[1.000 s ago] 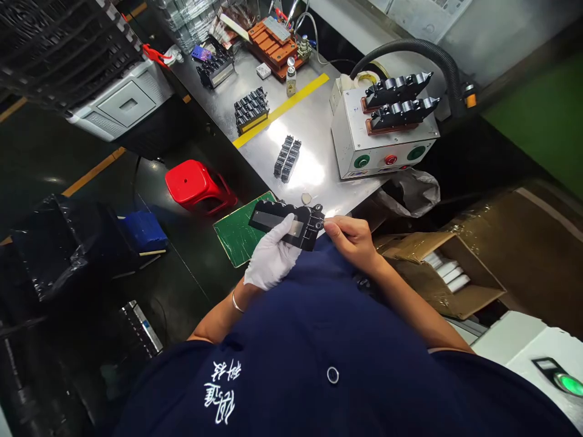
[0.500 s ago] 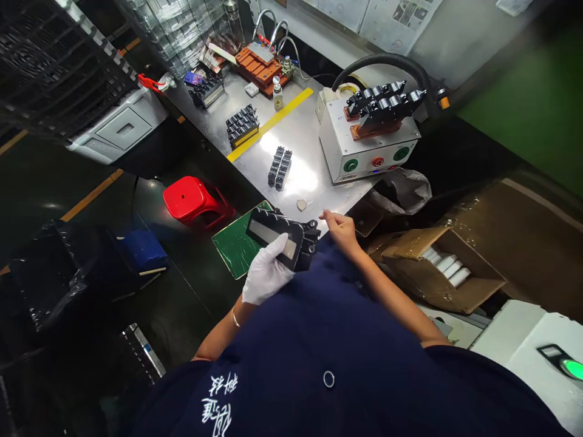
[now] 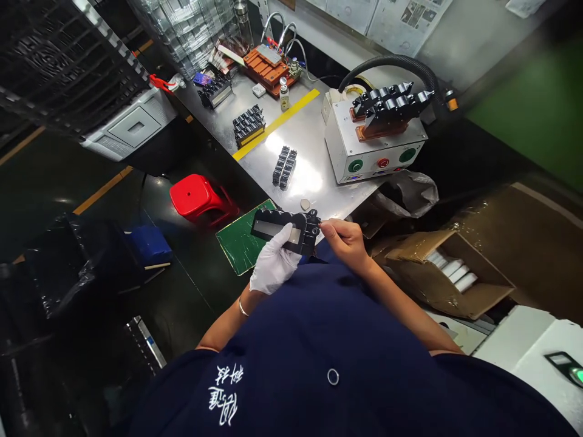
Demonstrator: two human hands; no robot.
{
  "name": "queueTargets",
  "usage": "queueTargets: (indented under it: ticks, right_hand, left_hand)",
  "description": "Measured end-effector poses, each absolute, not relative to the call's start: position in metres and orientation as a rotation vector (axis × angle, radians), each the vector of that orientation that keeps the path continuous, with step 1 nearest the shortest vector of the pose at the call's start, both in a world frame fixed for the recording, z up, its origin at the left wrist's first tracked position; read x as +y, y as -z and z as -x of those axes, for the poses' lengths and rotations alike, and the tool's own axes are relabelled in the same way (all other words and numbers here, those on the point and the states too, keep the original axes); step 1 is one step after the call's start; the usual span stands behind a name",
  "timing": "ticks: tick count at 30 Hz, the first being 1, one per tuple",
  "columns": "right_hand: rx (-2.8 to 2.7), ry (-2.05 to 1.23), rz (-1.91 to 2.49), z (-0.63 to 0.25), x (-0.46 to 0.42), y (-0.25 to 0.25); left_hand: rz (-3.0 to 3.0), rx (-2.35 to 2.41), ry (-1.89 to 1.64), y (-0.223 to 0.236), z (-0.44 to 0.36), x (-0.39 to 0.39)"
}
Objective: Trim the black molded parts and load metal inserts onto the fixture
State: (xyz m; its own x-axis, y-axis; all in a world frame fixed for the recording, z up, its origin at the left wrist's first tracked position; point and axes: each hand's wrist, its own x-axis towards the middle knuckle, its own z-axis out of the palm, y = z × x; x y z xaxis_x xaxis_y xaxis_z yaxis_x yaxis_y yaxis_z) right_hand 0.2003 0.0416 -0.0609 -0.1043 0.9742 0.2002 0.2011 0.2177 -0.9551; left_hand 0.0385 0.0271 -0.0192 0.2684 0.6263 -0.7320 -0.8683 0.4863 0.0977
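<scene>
My left hand (image 3: 275, 264), in a white glove, is closed around a black plastic part (image 3: 294, 220) with a pale grey strip along its face. The thumb presses on that strip. At the part's right end, beside its small round lugs, my bare right hand (image 3: 350, 244) is closed in a pinch. Whatever lies between those fingertips is too small to make out. Just beyond the part, a small pale flat piece (image 3: 305, 204) lies on the metal table. Two slim black ribbed parts (image 3: 285, 167) lie side by side farther back.
A white control box (image 3: 373, 149) with black parts on top stands at the right of the metal table (image 3: 314, 145). Orange fixture (image 3: 266, 65), small bottle (image 3: 284, 97) and more black parts (image 3: 249, 124) are farther back. A red stool (image 3: 191, 195) is left; an open carton (image 3: 455, 273) is right.
My right hand has moved to the end of the black part, where before it was apart from it, pinching a tiny thin thing. My left hand has turned the part slightly flatter.
</scene>
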Motion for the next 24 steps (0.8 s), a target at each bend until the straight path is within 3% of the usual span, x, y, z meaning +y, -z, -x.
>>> queueTargets:
  ticks: [13,20,24]
  right_hand:
    - [-1.141,-1.102,1.548,-0.206,0.056,0.119]
    - [-1.498,-1.240,1.221,-0.209,0.036,0.043]
    - [-1.623,-1.279,1.149,-0.208,0.036,0.023]
  left_hand:
    - [0.202,0.904,-1.083,0.016,-0.035,0.017]
    - [-0.199,0.973,-1.291,0.022,-0.032,0.019]
    - [-0.295,1.039,-1.393,0.025,-0.034,0.017]
